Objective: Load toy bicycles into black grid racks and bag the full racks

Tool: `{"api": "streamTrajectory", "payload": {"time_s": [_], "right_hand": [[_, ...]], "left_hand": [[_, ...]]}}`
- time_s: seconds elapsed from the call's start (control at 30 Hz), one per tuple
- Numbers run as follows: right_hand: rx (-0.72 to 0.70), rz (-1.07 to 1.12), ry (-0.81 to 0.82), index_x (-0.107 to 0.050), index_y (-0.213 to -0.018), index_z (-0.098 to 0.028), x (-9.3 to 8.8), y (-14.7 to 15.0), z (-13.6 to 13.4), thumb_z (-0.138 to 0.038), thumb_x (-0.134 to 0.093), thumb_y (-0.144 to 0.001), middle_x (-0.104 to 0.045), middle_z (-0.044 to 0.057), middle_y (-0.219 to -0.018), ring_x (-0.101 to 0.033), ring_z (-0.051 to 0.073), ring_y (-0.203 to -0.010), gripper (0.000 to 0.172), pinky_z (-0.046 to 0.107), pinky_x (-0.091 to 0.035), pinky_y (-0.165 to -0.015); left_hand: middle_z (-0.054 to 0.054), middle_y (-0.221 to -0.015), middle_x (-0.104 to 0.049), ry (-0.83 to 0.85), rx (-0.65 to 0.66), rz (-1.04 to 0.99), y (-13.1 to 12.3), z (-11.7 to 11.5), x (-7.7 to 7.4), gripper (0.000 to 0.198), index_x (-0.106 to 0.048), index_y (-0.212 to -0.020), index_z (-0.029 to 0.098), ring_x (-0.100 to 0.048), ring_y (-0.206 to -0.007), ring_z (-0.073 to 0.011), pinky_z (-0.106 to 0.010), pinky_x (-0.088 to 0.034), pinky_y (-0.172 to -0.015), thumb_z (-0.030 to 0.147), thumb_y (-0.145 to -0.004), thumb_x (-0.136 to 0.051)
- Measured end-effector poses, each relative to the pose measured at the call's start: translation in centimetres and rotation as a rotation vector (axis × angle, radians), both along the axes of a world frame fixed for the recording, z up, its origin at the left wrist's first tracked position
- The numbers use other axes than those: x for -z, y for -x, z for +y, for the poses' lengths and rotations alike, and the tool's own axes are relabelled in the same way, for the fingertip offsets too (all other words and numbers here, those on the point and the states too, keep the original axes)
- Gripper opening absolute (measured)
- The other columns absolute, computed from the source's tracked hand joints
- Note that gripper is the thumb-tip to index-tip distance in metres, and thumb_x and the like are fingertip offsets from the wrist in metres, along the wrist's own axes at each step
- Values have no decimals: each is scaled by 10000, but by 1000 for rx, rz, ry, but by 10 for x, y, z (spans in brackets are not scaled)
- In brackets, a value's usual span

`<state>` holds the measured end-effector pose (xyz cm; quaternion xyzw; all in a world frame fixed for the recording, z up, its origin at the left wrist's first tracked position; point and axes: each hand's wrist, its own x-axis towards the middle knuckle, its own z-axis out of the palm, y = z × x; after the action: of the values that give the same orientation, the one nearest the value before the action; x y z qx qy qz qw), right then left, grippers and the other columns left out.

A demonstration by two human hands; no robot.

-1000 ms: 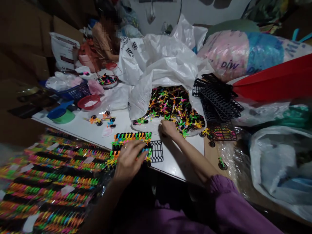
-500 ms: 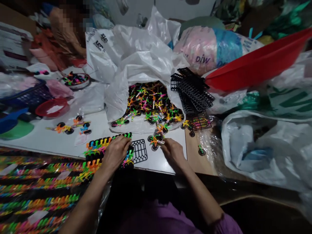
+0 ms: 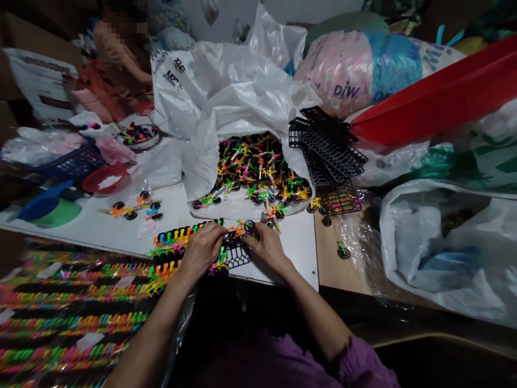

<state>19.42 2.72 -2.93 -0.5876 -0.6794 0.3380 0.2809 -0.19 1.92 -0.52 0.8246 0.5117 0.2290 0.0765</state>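
Note:
A small orange toy bicycle [image 3: 238, 230] with dark wheels is in the fingers of my right hand [image 3: 265, 242], over the far edge of a black plastic grid [image 3: 239, 255]. My left hand [image 3: 205, 246] is closed at that grid, its fingertips close to the bicycle's left end; they partly hide what they pinch. Left of the bare section, rows of colourful toy bicycles [image 3: 172, 242] stand packed together in the grid. Beyond my hands, a white sack [image 3: 202, 175] lies open, with a heap of loose toy bicycles [image 3: 258, 167] in its mouth.
Stacked black grids [image 3: 329, 145] lie right of the sack, near a large red basin [image 3: 436, 91]. A green toy piece with a wheel [image 3: 343, 250] lies on the brown board. Filled rows [image 3: 81, 323] spread at lower left. Another person [image 3: 121, 54] sits at back left.
My right hand has moved left with the orange toy bicycle, from the white tabletop to above the grid. My left hand stays at the grid. The view has shifted slightly.

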Motion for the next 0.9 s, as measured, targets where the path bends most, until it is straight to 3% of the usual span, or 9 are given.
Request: {"api": "streamTrajectory", "payload": {"time_s": [0.1,0.2,0.37,0.5,0.63,0.77,0.9], "right_hand": [[59,332,173,-494,-668,-173,6,14,6,-346,-640,-666,-392,-81,-520,-372,80,-483,227,193,-270,-469],[80,514,92,-515,-723,-167,8,23,10,-367,-638,-676,-474,-58,-589,-436,90,-540,240,193,-332,-513],[-38,221,70,-587,-777,-157,24,46,18,-185,-555,-715,-608,17,-718,-550,146,-680,75,233,-407,-632],[-144,117,-80,-585,-946,-156,35,56,21,-89,-452,-733,-628,63,-896,-567,176,-840,260,261,-427,-741],[-309,-128,-144,-553,-991,-141,34,55,22,-71,-406,-747,-594,79,-913,-558,181,-822,294,270,-431,-737],[-374,-323,-147,-515,-1065,-142,29,61,28,-95,-374,-796,-583,92,-952,-562,190,-823,308,286,-433,-734],[-430,-322,-170,-516,-1082,-128,26,60,26,-143,-380,-842,-590,110,-981,-563,197,-854,276,296,-425,-749]], "left_hand": [[-50,-832,-599,-3,-32,-53,0,-1,1,185,-597,-903,168,-568,-805,-173,-298,-462,-735,190,-867,-417],[-50,-828,-613,-8,-73,-58,0,1,-1,182,-606,-902,166,-580,-811,-173,-294,-463,-743,191,-857,-431],[-41,-833,-632,7,-115,-102,0,6,-1,192,-602,-973,168,-595,-783,-164,-280,-466,-720,263,-844,-497],[-45,-913,-642,24,-106,-144,1,5,-1,322,-570,-1071,189,-602,-822,-174,-291,-476,-733,380,-812,-565],[-54,-917,-647,4,-92,-112,1,4,-1,330,-574,-1068,189,-604,-840,-188,-305,-479,-741,407,-822,-546],[-50,-867,-642,-35,-54,-83,0,8,3,250,-611,-986,191,-602,-807,-183,-310,-478,-735,361,-869,-471],[-55,-810,-631,-65,-69,-56,1,7,8,219,-622,-924,171,-597,-776,-184,-316,-479,-717,276,-888,-434]]}}
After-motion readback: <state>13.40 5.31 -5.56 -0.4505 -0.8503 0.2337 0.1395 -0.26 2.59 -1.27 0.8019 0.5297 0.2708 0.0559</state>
